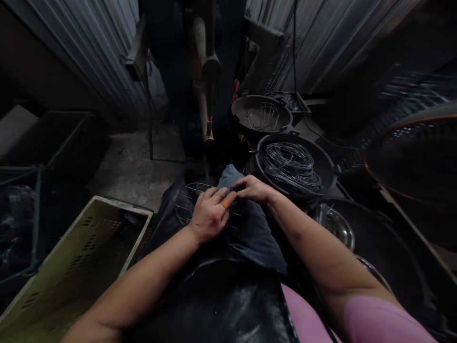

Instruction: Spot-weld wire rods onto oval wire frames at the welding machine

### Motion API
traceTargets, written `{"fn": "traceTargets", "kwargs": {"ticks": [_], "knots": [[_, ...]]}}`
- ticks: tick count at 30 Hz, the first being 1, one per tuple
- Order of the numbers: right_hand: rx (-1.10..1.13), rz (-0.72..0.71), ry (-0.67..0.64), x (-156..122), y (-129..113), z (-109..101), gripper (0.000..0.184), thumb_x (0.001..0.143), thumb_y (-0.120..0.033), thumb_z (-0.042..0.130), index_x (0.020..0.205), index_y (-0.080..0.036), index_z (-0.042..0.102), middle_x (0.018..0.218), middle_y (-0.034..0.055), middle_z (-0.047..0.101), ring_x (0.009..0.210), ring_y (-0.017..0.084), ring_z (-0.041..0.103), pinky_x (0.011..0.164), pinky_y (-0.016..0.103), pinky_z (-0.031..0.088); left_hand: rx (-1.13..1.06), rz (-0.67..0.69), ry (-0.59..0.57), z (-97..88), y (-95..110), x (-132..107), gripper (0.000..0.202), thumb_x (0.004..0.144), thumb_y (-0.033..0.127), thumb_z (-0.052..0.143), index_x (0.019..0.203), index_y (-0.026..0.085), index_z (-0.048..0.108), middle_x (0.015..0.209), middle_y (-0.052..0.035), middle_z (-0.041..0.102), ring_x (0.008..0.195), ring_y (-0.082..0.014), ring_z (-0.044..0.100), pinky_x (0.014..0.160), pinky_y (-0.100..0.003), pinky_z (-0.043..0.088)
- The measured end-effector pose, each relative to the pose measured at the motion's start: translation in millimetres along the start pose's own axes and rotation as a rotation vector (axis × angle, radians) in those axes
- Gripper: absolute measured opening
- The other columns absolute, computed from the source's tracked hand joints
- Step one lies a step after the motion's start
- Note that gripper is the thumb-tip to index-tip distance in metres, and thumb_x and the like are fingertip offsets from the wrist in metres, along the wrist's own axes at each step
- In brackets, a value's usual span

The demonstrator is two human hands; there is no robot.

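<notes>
A round wire rack (183, 202) lies over my lap, on a dark apron and a piece of blue denim cloth (262, 233). My left hand (210, 214) is closed on the rack's near right part, its fingers curled over the wires. An orange piece (228, 199) shows at the left fingers; whether it is a finger cover or a held thing I cannot tell. My right hand (252, 188) meets the left fingertips in a pinch above the cloth. What lies in that pinch is hidden.
A yellow plastic crate (82, 247) stands at left. On the right, a black pan (260, 114) holds a wire frame, and another pan (326, 162) holds coiled wire (293, 166). Shiny metal rings (341, 228) lie nearer. A machine with a rod (207, 109) stands ahead.
</notes>
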State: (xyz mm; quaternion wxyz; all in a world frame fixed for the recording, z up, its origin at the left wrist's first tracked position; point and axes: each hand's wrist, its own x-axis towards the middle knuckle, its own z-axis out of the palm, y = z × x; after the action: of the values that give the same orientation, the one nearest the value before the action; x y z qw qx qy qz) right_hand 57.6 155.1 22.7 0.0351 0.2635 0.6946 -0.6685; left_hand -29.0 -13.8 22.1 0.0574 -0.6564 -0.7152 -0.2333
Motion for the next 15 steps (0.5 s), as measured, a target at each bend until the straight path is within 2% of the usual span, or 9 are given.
{"fn": "traceTargets", "kwargs": {"ticks": [2,4,7,9,12,15], "knots": [[0.009,-0.020,0.010,-2.1,4.0,-0.6,0.022,0.052,-0.018,0.061,0.072,-0.010,0.064,0.052,-0.0038,0.054,0.046,0.008,0.046,0.045,0.020,0.038,0.027,0.027,-0.070,4.8,4.0,13.6,0.055,0.074,0.017,0.052,0.129,0.019,0.046,0.119,-0.0069,0.057,0.105,-0.0267,0.043,0.080,-0.038,0.039],[-0.042,-0.058,0.080,-1.0,10.0,-0.9,0.019,0.053,-0.018,0.059,0.070,-0.011,0.063,0.048,-0.0049,0.050,0.044,0.007,0.044,0.044,0.020,0.035,0.032,0.041,-0.107,7.3,7.0,22.2,0.059,0.074,0.014,0.050,0.132,0.019,0.042,0.109,-0.0059,0.062,0.101,-0.0259,0.045,0.077,-0.038,0.039],[-0.289,-0.131,0.262,4.4,20.9,-2.7,0.016,0.052,-0.016,0.059,0.067,-0.012,0.063,0.050,-0.0040,0.050,0.049,0.009,0.045,0.046,0.021,0.036,0.033,0.063,-0.031,3.5,12.2,21.9,0.056,0.076,0.013,0.048,0.131,0.020,0.043,0.095,-0.0047,0.066,0.094,-0.0236,0.049,0.077,-0.038,0.038],[-0.415,-0.162,0.341,7.5,27.9,-5.4,0.017,0.051,-0.014,0.060,0.067,-0.013,0.064,0.054,-0.0025,0.053,0.054,0.010,0.048,0.050,0.021,0.037,0.032,0.101,0.048,-6.5,14.7,12.8,0.053,0.077,0.013,0.049,0.130,0.023,0.045,0.094,-0.0040,0.066,0.094,-0.0223,0.050,0.080,-0.038,0.037],[-0.430,-0.132,0.343,8.8,36.1,-9.8,0.018,0.054,-0.014,0.057,0.071,-0.015,0.065,0.053,-0.0025,0.053,0.053,0.011,0.050,0.050,0.021,0.038,0.011,0.136,0.138,-32.3,10.7,-10.5,0.052,0.076,0.012,0.055,0.126,0.026,0.049,0.095,-0.0018,0.067,0.096,-0.0202,0.052,0.083,-0.037,0.039],[-0.335,-0.080,0.328,6.2,39.5,-11.1,0.021,0.056,-0.017,0.056,0.076,-0.016,0.064,0.050,-0.0034,0.053,0.049,0.011,0.051,0.048,0.021,0.039,0.045,0.028,0.275,-61.6,-4.8,-37.6,0.053,0.070,0.010,0.063,0.119,0.029,0.055,0.095,-0.0013,0.066,0.097,-0.0204,0.054,0.083,-0.036,0.043]]}}
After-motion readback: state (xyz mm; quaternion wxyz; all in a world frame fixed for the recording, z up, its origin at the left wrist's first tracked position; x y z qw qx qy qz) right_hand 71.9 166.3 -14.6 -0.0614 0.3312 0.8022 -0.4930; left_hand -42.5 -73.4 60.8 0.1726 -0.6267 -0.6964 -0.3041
